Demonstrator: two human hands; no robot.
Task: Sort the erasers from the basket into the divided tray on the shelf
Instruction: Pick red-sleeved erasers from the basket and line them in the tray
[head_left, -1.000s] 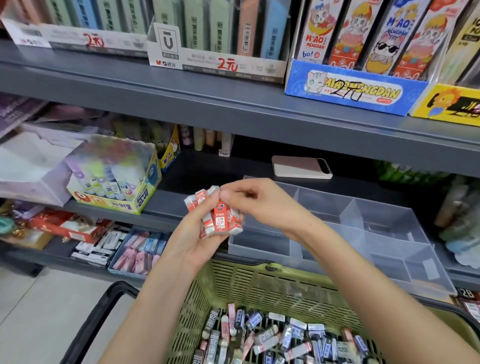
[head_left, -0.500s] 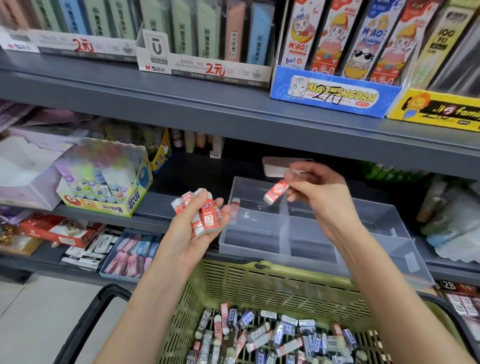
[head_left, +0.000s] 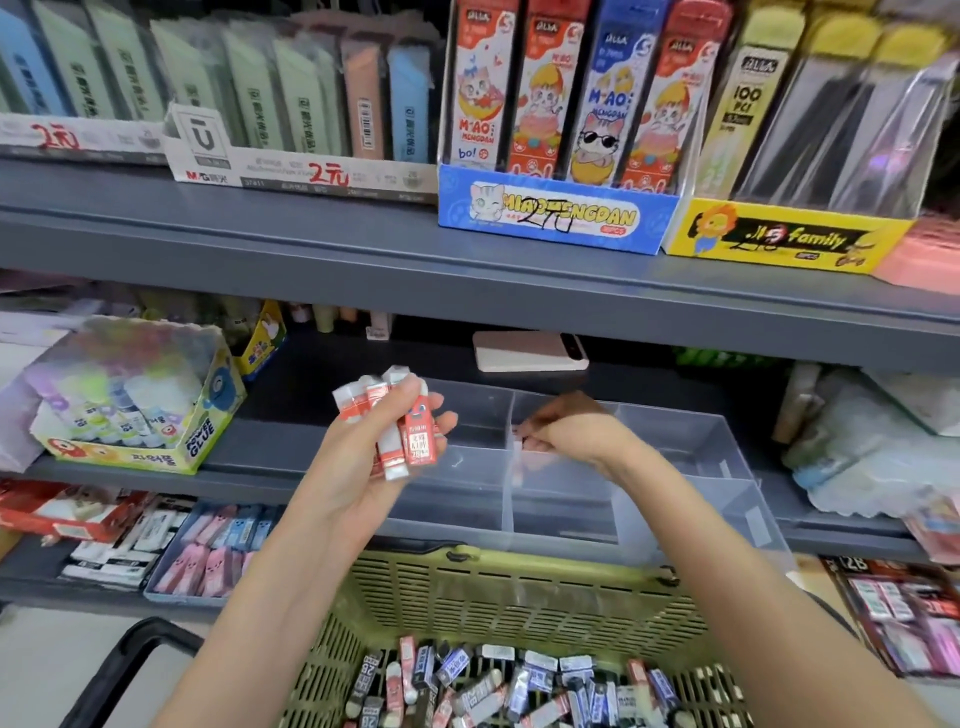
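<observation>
Several red erasers (head_left: 410, 441) sit bunched in the left hand (head_left: 358, 467), gripped as a ready supply near the divided tray (head_left: 685, 441). The right hand (head_left: 571, 434) dips curled fingers into a far compartment, presumably to place one; blur hides whether it pinches anything. More fill the near basket (head_left: 493, 592).
</observation>
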